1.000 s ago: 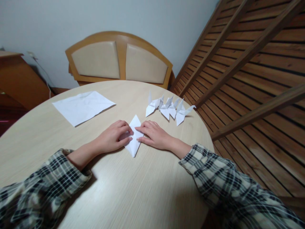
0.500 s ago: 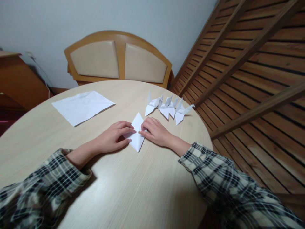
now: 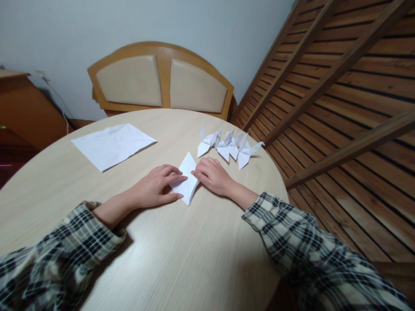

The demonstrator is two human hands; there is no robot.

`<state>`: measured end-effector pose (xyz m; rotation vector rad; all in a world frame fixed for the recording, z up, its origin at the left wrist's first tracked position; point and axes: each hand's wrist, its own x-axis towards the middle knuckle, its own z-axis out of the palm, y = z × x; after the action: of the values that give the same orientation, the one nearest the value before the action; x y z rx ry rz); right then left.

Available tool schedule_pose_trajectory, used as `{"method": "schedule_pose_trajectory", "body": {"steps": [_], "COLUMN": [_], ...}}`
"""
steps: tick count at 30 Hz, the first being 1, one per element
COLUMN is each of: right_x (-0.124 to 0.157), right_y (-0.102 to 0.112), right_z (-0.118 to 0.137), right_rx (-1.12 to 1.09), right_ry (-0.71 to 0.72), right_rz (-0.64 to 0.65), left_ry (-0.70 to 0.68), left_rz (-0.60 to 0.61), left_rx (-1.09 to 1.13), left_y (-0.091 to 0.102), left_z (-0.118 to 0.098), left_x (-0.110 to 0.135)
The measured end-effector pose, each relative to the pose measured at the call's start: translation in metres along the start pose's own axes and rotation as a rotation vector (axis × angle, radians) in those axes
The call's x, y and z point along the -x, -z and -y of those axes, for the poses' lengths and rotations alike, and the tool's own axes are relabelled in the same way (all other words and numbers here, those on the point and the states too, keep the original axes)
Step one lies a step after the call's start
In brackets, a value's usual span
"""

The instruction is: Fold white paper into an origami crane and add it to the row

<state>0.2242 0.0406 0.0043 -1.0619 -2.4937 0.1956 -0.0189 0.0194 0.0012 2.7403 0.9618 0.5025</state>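
pinching folded paper (image 3: pixel 188 186), right grip (image 3: pixel 214 176) nearly closed

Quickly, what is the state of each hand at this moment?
Left hand: open, resting on the folded white paper.
Right hand: partly curled at the paper's right edge; whether it grips cannot be told.
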Motion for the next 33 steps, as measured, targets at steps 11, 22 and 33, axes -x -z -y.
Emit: {"method": "schedule_pose_trajectory", "body": {"steps": [11,22,33], "right_x": [0.003,0.002,0.003], "right_y": [0.011,0.011,0.016], "right_z": [-0.009,-0.012,-0.009], "right_rx": [0.022,-0.025,0.006], "right_ry": [0.061,0.17,0.182], "right_rz": [0.038,0.155,0.203], "left_ry": [-0.006,-0.004,0.018], "left_rz": [-0.015,-0.002,-0.01], "left_rx": [0.034,0.068,0.11], "left_y": [-0.004,0.0,0.003], "left_z": [0.003,0.003,-0.001], "left_x": [-0.002,-0.002,-0.003]}}
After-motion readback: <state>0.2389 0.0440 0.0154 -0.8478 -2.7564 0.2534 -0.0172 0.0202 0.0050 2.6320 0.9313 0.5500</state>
